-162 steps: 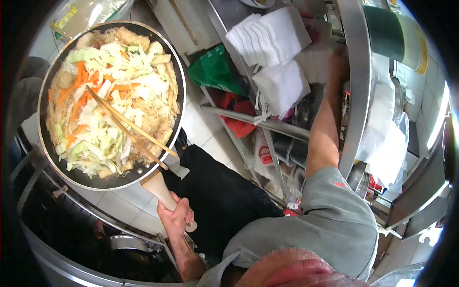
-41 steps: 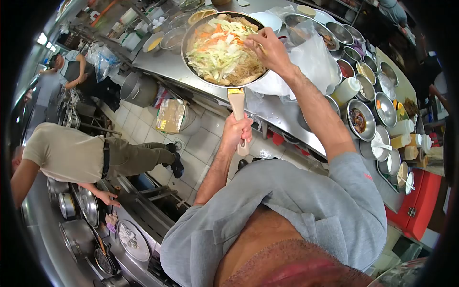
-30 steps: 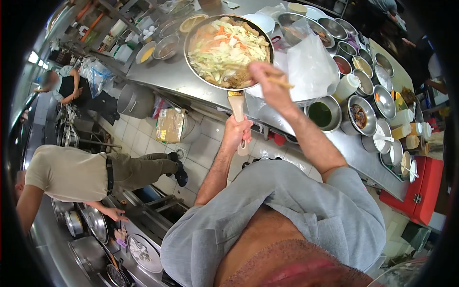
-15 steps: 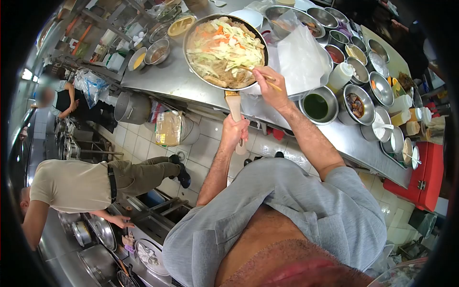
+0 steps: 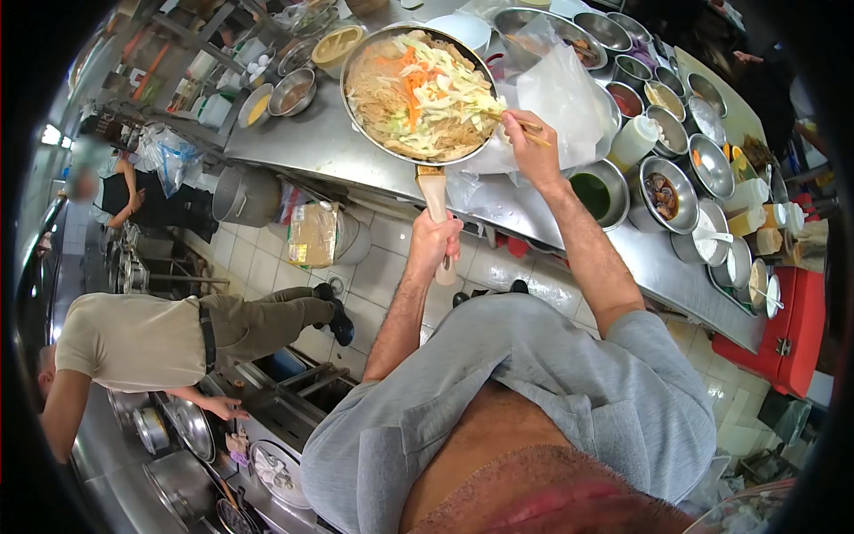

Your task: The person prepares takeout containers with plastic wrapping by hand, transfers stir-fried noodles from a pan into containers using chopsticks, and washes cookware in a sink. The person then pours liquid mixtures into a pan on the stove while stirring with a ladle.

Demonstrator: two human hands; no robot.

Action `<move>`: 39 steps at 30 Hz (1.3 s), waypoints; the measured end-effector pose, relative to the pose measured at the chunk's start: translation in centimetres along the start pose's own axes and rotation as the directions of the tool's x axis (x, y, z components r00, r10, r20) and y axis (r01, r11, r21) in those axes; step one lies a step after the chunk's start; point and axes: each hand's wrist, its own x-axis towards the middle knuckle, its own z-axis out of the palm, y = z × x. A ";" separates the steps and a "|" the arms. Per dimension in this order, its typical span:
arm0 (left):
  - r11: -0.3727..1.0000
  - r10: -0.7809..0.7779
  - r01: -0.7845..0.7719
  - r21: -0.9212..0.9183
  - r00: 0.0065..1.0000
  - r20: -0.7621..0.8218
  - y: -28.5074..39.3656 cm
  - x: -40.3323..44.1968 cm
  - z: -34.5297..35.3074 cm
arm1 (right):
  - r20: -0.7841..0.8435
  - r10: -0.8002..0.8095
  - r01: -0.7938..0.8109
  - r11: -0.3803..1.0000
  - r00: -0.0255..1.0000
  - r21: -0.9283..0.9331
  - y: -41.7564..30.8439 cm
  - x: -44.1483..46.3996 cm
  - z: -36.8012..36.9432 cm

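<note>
My left hand (image 5: 434, 240) is wrapped round the beige handle (image 5: 432, 193) of a wide frying pan (image 5: 352, 114). Thin noodles (image 5: 374, 104), shredded cabbage (image 5: 438, 71) and orange carrot strips (image 5: 412, 96) fill the pan, whose far part lies over the steel counter. At the pan's right edge, my right hand (image 5: 532, 147) grips wooden chopsticks (image 5: 534, 133), their tips among the cabbage. Just right of that hand are a crumpled white plastic bag (image 5: 565, 102) and a bowl of green liquid (image 5: 591, 194).
Metal bowls and squeeze bottles (image 5: 637, 138) crowd the steel counter (image 5: 311, 147) at right, near a red box (image 5: 787, 329). A co-worker in a tan shirt (image 5: 142, 343) bends at the lower left; another person (image 5: 116, 189) stands beyond. A boxed bucket (image 5: 316, 233) is on the floor.
Since the earliest frame, my right hand has left the shelf and taken the chopsticks, and the pan is now at the counter. Lately the cabbage has shifted right, baring noodles at left.
</note>
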 end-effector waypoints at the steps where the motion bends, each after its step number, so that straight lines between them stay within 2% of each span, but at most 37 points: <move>1: 1.000 -0.005 0.006 -0.009 1.000 0.006 0.1 0.0 0.0 | 0.011 0.173 -0.173 0.982 0.985 0.071 -0.6 0.0 -0.1; 2: 1.000 -0.002 0.002 -0.008 1.000 0.003 0.1 0.1 -0.1 | 0.035 0.339 -0.340 0.930 0.940 0.140 -1.2 0.1 -0.1; 3: 1.000 -0.004 0.004 -0.004 1.000 -0.002 0.1 0.1 -0.1 | 0.037 0.336 -0.338 0.930 0.941 0.143 -1.9 0.2 -0.2; 5: 1.000 -0.012 0.012 0.000 1.000 -0.007 0.0 0.1 -0.1 | -0.082 0.211 -0.203 0.975 0.974 0.095 -3.2 0.0 -0.5; 6: 1.000 -0.009 0.009 0.003 1.000 -0.001 0.1 0.1 -0.1 | -0.084 0.211 -0.203 0.975 0.974 0.096 -4.1 0.0 -0.3; 8: 1.000 -0.010 0.010 0.008 1.000 0.007 0.0 0.2 -0.2 | -0.075 0.320 -0.268 0.881 0.944 0.391 -5.9 0.0 1.2; 9: 1.000 0.008 -0.008 0.024 1.000 -0.002 0.0 0.4 -0.1 | 0.002 0.382 -0.339 0.818 0.924 0.464 -6.4 0.0 2.4; 10: 0.999 0.026 -0.026 0.041 1.000 -0.009 0.0 0.4 -0.1 | -0.002 0.385 -0.341 0.818 0.923 0.463 -6.3 -0.4 3.7; 12: 0.999 0.017 -0.017 0.035 1.000 -0.004 0.4 0.5 0.2 | 0.071 0.207 -0.218 0.899 0.976 0.380 -5.0 -1.2 5.9; 13: 1.000 0.008 -0.008 0.022 1.000 -0.007 0.5 0.4 0.3 | 0.067 0.207 -0.217 0.899 0.976 0.380 -4.7 -1.6 6.0; 15: 0.999 0.016 -0.016 0.035 1.000 0.003 0.5 0.3 0.1 | -0.056 -0.035 0.045 0.983 0.998 0.177 -4.1 -2.6 5.9; 20: 0.999 0.022 -0.021 0.044 1.000 -0.005 0.7 0.2 0.1 | -0.054 -0.065 0.068 0.996 0.996 0.061 -0.7 -2.8 3.1; 22: 0.997 0.004 -0.003 0.071 1.000 -0.008 0.6 0.2 -0.1 | -0.015 -0.118 0.117 0.992 0.993 -0.040 0.3 -2.1 2.1; 24: 0.997 0.009 -0.008 0.080 1.000 -0.007 0.6 0.2 -0.1 | 0.010 -0.113 0.113 0.991 0.994 -0.066 0.3 -1.5 1.5; 27: 0.996 0.010 -0.008 0.086 1.000 -0.015 0.4 0.1 0.1 | 0.048 -0.039 0.040 0.999 0.998 -0.014 -1.9 0.1 0.3; 29: 0.996 0.009 -0.007 0.086 1.000 -0.025 0.3 0.2 -0.1 | 0.140 0.067 -0.049 0.991 0.988 -0.125 -5.1 2.3 -1.1; 32: 0.996 0.000 0.000 0.085 1.000 0.008 0.1 0.5 0.0 | 0.184 0.118 -0.095 0.987 0.976 -0.130 -6.1 7.1 -1.2; 36: 0.993 0.010 -0.009 0.117 1.000 -0.006 0.0 0.2 0.1 | 0.064 -0.094 0.093 0.995 0.994 0.022 -3.9 12.5 3.5; 39: 0.990 0.021 -0.020 0.142 1.000 -0.003 -0.3 0.1 -0.2 | 0.142 -0.172 0.161 0.983 0.975 0.088 -1.8 15.3 6.2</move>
